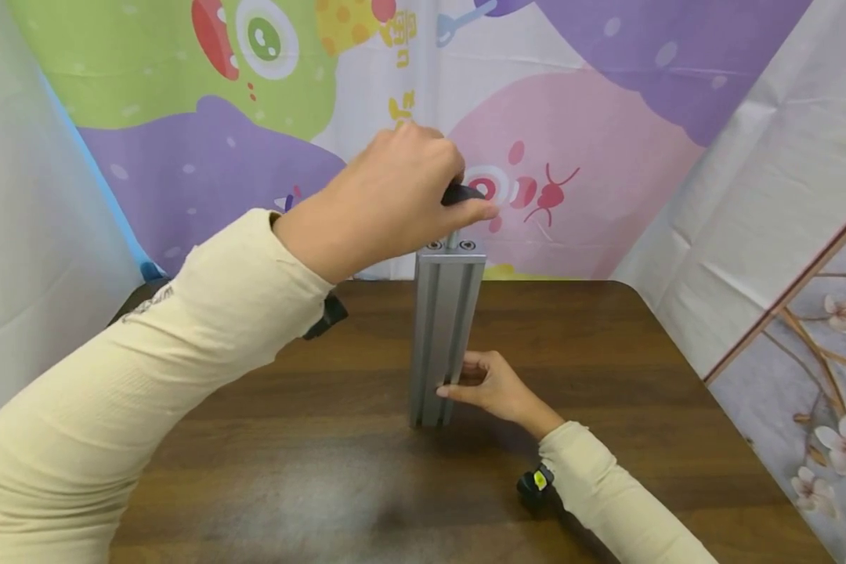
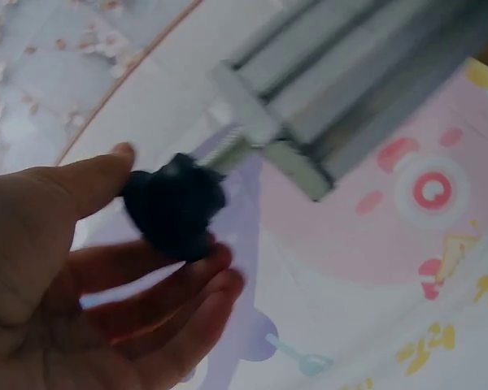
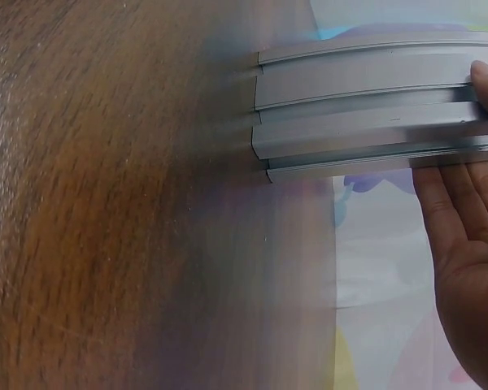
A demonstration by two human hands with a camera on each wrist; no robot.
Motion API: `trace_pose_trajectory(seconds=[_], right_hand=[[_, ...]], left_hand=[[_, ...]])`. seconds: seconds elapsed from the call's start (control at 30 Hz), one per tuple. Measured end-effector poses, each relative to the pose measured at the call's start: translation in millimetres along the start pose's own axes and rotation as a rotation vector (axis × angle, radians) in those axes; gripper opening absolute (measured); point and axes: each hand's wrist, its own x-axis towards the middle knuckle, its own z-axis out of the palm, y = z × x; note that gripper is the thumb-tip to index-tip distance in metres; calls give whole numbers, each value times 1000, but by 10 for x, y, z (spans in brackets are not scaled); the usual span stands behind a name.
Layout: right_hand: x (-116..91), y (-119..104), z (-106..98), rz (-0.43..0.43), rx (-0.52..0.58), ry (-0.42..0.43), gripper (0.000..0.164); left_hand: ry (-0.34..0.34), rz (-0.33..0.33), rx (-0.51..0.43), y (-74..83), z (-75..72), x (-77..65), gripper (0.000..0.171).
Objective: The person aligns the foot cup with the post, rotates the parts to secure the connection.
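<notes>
A silver aluminium profile (image 1: 446, 337) with lengthwise slots stands upright on the brown table, its end plate with two screws facing up. Above that end, my left hand (image 1: 395, 184) holds a dark star-shaped knob (image 2: 177, 207) between thumb and fingers. From the knob a threaded metal rod (image 2: 226, 152) runs to the end plate; how deep it sits there is hidden. Lower down, my right hand (image 1: 497, 388) grips the profile from the right side, thumb on the near face. The right wrist view shows the profile's slotted faces (image 3: 366, 77) close up, with fingers behind them.
The wood-grain table (image 1: 310, 470) spreads around the profile. A cartoon-printed cloth (image 1: 557, 110) hangs behind its far edge, and a floral panel (image 1: 825, 376) stands on the right. Each wrist carries a small black device (image 1: 533, 489).
</notes>
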Motion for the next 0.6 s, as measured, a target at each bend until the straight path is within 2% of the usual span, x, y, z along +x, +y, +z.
trace_pose_trajectory(seconds=[0.13, 0.17, 0.27, 0.4, 0.6], right_hand=[[13, -4, 14, 12, -11, 7, 27], [13, -5, 12, 10, -13, 7, 26], [12, -1, 9, -6, -19, 6, 26], [6, 3, 1, -19, -14, -3, 26], [-10, 12, -10, -27, -16, -13, 29]], left_hand=[[-167, 48, -127, -19, -100, 8, 22], [-210, 54, -142, -20, -125, 12, 23], [-301, 58, -144, -11, -179, 17, 40], [-337, 64, -127, -4, -201, 24, 47], [-320, 75, -148, -21, -182, 20, 39]])
